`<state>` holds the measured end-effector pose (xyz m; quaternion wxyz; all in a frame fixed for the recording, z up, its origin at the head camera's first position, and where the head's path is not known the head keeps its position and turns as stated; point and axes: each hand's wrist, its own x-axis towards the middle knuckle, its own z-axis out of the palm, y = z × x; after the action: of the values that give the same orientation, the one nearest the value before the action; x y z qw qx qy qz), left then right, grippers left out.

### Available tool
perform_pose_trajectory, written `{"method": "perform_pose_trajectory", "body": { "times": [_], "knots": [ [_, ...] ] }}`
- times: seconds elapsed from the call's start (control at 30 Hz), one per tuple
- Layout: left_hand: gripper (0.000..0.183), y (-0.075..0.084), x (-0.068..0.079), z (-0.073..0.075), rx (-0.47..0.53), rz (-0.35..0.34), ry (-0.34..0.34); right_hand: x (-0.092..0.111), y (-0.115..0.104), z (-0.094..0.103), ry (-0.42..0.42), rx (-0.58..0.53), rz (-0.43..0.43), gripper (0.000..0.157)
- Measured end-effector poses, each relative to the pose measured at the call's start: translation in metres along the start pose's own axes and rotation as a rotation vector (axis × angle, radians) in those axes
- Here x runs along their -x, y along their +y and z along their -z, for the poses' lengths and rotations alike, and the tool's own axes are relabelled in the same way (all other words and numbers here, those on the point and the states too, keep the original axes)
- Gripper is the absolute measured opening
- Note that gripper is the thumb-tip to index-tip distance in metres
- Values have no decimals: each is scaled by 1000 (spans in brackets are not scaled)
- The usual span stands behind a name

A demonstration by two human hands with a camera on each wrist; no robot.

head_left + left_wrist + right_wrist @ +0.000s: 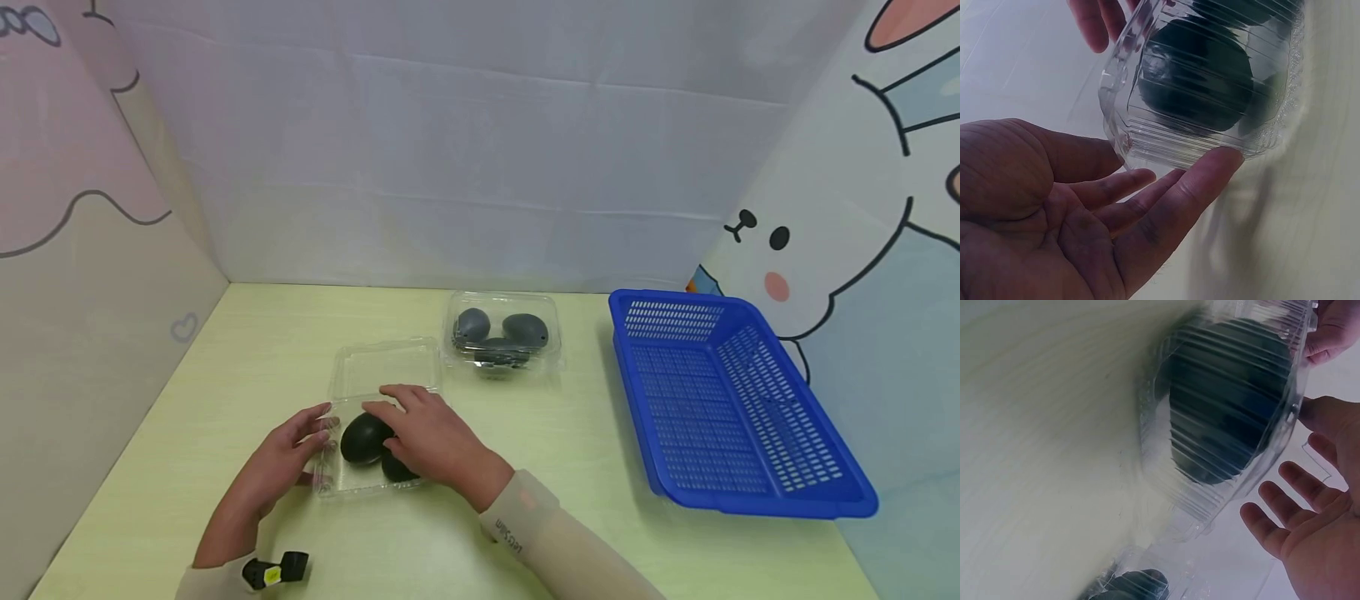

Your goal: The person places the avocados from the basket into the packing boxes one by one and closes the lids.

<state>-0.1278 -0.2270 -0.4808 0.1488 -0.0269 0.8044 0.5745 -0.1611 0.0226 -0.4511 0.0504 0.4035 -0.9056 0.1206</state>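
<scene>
An uncovered clear plastic clamshell box (352,482) lies on the table, its lid (386,367) folded back. Inside are dark oval avocado-like fruits, one (364,439) at the left and another (397,468) partly under my right hand. My left hand (288,446) is at the box's left side; in the left wrist view its thumb and fingertips meet the clear wall with relaxed fingers. Over the box's right part is my right hand (435,433), fingers extended and spread above the fruits, thumb close to the right-hand fruit. In the right wrist view no fruit sits between those fingers.
A second clear box (557,333), closed, stands farther back with dark oval fruits in it. To the right is a blue plastic basket (652,417) with perforated walls. Behind the table hangs a pale cloth (465,167), and printed panels flank both sides.
</scene>
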Motion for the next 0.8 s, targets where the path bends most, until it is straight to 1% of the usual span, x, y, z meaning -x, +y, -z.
{"method": "perform_pose_trajectory", "body": {
  "times": [0.23,0.47,0.63,0.8],
  "knots": [
    [55,2,0,0,7,15,1,2,8,1,18,-7,-31,54],
    [56,3,1,0,0,14,1,4,15,3,41,-21,-70,54],
    [55,1,0,2,-4,26,6,6,18,1,56,-60,-106,52],
    [55,-2,4,8,-1,22,7,8,20,0,40,-106,-159,50]
  ]
}}
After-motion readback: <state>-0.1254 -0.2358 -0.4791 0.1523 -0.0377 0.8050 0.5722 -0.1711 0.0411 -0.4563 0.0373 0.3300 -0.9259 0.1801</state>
